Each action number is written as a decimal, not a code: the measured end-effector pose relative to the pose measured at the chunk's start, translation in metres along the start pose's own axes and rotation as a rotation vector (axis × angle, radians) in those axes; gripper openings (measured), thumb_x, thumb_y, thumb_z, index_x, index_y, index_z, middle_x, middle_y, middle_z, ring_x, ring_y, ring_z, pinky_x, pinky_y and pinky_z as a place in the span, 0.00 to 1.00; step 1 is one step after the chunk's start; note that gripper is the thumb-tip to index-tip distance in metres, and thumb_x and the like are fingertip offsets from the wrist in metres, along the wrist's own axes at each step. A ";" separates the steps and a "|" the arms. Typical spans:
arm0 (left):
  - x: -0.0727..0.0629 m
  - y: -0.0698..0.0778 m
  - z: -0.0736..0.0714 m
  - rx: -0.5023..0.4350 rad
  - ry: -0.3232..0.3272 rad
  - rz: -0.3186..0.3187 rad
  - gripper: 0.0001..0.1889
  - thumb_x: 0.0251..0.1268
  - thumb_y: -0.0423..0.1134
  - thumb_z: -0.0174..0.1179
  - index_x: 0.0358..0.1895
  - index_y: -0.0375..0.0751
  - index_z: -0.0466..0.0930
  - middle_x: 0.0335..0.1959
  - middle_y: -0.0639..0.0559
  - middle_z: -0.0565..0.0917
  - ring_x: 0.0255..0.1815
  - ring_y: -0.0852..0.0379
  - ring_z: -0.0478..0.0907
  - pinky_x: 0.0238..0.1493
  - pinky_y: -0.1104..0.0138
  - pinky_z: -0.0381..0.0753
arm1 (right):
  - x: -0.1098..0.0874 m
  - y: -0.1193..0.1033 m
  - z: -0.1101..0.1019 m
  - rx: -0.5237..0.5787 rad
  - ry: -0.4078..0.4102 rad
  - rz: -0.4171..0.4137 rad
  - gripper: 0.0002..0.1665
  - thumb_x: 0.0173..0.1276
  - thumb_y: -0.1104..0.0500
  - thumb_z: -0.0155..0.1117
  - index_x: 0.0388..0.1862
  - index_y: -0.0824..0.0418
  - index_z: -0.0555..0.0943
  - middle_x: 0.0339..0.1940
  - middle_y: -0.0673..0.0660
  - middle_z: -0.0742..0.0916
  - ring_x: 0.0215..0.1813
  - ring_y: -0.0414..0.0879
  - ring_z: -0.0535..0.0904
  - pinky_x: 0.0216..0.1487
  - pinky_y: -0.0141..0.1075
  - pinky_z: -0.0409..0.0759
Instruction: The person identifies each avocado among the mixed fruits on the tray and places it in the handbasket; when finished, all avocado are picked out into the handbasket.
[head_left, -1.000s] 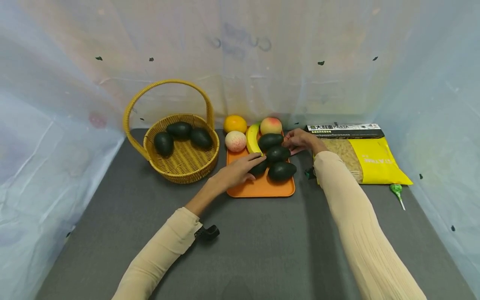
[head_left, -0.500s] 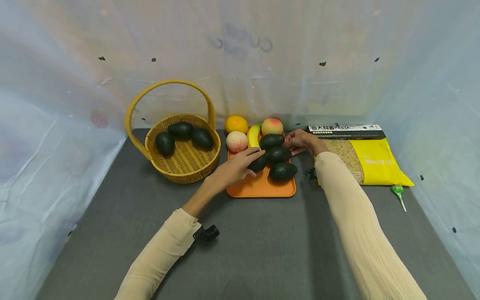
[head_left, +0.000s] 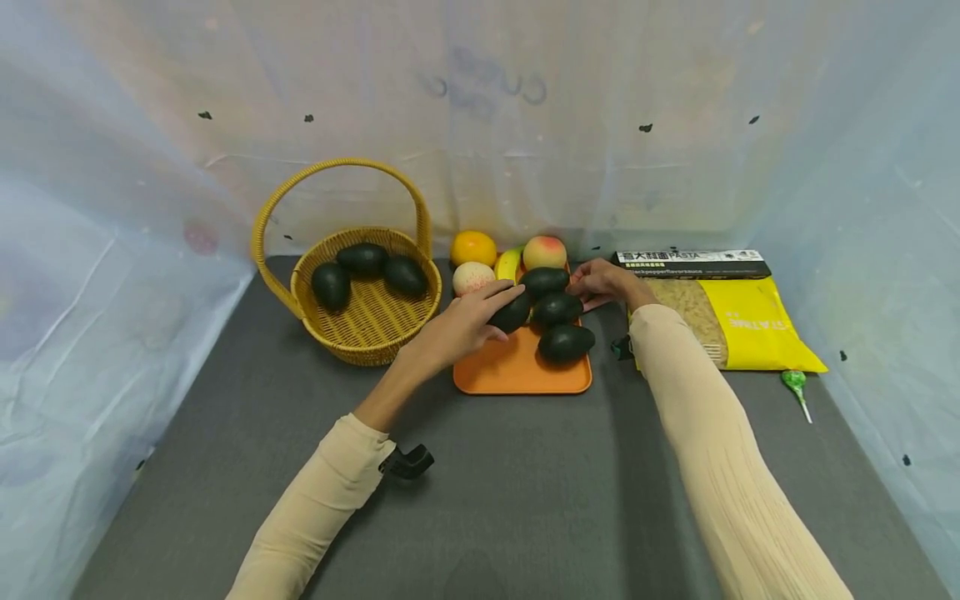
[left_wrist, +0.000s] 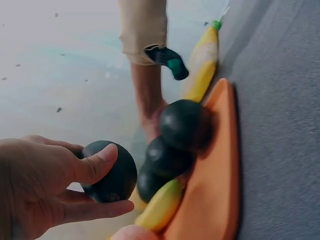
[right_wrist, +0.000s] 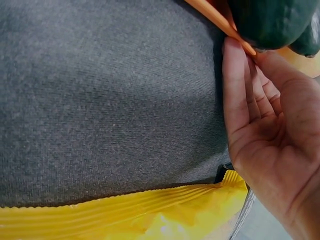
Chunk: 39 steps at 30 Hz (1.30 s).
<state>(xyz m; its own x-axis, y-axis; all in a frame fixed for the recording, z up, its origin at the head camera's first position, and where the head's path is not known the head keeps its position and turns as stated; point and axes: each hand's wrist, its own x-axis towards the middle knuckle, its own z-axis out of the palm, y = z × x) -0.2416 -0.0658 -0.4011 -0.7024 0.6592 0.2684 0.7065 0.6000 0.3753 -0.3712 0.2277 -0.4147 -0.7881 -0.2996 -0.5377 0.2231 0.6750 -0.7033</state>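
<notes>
My left hand grips a dark green avocado, thumb on one side and fingers on the other, raised over the orange tray. Three more avocados lie on the tray's right side, the nearest one toward the front. In the right wrist view, my right hand pinches the tray's edge between thumb and fingers. Behind my left hand sit a speckled pale peach and a partly hidden banana. An orange and a red-and-yellow peach are at the back.
Left of the tray stands a wicker basket with a tall handle, holding three avocados. To the right lie a yellow pasta bag, a black-and-white pasta box and a green lollipop. Plastic sheeting encloses the table.
My left hand has lifted the avocado off the tray and moved it slightly back and left, now covering part of the banana and pale peach. My right hand stays at the tray's edge.
</notes>
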 end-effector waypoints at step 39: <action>-0.073 -0.127 -0.084 0.097 0.058 -0.690 0.39 0.69 0.43 0.71 0.79 0.32 0.65 0.75 0.26 0.70 0.75 0.26 0.67 0.74 0.35 0.68 | 0.011 0.006 -0.004 -0.022 -0.021 0.008 0.14 0.79 0.61 0.60 0.57 0.68 0.74 0.40 0.57 0.80 0.46 0.50 0.80 0.59 0.49 0.87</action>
<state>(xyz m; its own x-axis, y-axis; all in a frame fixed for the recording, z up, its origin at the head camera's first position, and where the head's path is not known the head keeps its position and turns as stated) -0.2875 -0.2278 -0.3934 -0.9950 0.0894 0.0456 0.1002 0.9125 0.3965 -0.3811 0.2305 -0.4230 -0.7741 -0.3079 -0.5532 0.2169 0.6920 -0.6886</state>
